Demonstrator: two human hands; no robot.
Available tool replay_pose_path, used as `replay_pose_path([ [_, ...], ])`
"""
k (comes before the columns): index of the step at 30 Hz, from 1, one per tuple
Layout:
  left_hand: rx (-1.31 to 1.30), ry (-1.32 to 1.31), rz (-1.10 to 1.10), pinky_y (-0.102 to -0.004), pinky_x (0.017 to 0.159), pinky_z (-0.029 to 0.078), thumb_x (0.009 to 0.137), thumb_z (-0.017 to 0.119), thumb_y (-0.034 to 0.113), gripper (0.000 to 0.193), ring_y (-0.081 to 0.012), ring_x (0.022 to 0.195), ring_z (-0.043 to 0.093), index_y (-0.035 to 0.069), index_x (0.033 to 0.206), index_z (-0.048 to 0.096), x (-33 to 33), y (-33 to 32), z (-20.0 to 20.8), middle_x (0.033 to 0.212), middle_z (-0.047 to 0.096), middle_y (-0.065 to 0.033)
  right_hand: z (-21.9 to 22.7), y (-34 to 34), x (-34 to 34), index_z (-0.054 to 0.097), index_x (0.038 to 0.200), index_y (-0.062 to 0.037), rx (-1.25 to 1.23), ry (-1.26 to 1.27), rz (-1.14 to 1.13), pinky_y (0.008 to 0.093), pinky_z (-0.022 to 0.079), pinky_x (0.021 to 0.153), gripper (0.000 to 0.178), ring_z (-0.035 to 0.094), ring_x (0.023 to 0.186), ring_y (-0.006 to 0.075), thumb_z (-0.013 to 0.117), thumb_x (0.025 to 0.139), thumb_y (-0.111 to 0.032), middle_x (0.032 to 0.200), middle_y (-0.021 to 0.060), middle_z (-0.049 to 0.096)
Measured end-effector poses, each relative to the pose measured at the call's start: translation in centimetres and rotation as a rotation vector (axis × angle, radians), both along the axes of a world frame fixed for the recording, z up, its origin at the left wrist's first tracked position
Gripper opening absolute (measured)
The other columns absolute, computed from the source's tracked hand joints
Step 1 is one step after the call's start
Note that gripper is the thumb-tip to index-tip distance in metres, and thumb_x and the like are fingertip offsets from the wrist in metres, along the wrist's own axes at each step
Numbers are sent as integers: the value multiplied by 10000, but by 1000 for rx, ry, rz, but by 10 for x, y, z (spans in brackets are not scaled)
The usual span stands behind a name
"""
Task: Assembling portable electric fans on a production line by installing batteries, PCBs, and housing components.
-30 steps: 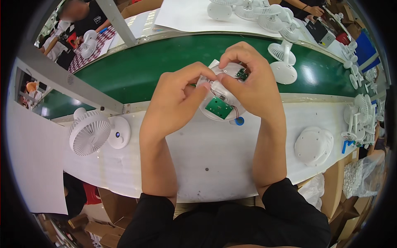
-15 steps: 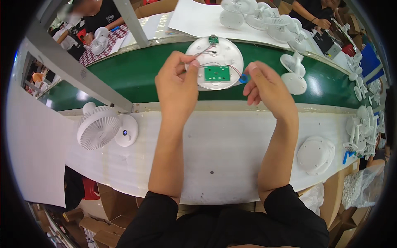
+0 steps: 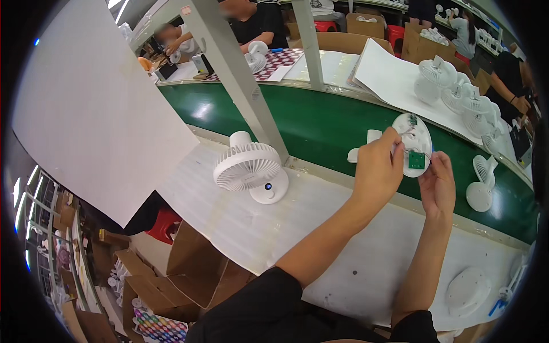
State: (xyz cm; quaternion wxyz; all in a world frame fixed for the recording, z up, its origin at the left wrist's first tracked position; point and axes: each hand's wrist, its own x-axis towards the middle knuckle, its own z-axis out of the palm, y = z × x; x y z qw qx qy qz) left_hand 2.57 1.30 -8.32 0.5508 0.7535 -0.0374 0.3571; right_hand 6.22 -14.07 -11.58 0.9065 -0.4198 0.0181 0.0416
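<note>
One round white plastic housing (image 3: 421, 140), carrying a flat rectangular green circuit board (image 3: 416, 160), is held over the smooth green belt (image 3: 317, 117) by the right hand (image 3: 438, 186) at its lower rim. The left hand (image 3: 378, 171) pinches narrowly at thin wires (image 3: 406, 133), hold unclear; a white ribbed-grille plastic fan (image 3: 247, 167) stands farther left.

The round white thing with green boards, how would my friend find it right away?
Find the long green strip crossing the picture beyond the white table. Towards its right end, the person's left hand and right hand are at a round white disc. Unlike the white fan to its right, it shows green circuit boards and thin wires on its face.
</note>
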Motion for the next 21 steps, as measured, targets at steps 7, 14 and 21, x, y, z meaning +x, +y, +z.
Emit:
replay_pose_path([
  [7,-3,-17,-33,-260,465,350,834,617,-49,58,-112,495,416,-9,870,594,3,-4,0,608,538,-48,13,8,-5,582,1146,-35,-417,-341,-495,236,465,797,204,581,880,123,622,959,-104,1036,71,620],
  [14,30,22,-72,-249,514,372,802,613,-60,114,-116,559,445,13,888,628,1,2,2,687,568,-27,41,-9,-22,609,1189,15,-713,-497,-268,246,487,790,294,601,886,150,656,919,-93,1045,93,659],
  [21,-210,111,-250,-214,585,444,876,588,-25,65,-94,657,523,-13,929,623,-10,10,21,801,638,-70,60,8,-32,681,972,-14,-797,-511,-316,213,455,708,154,556,771,115,653,822,9,896,62,662],
])
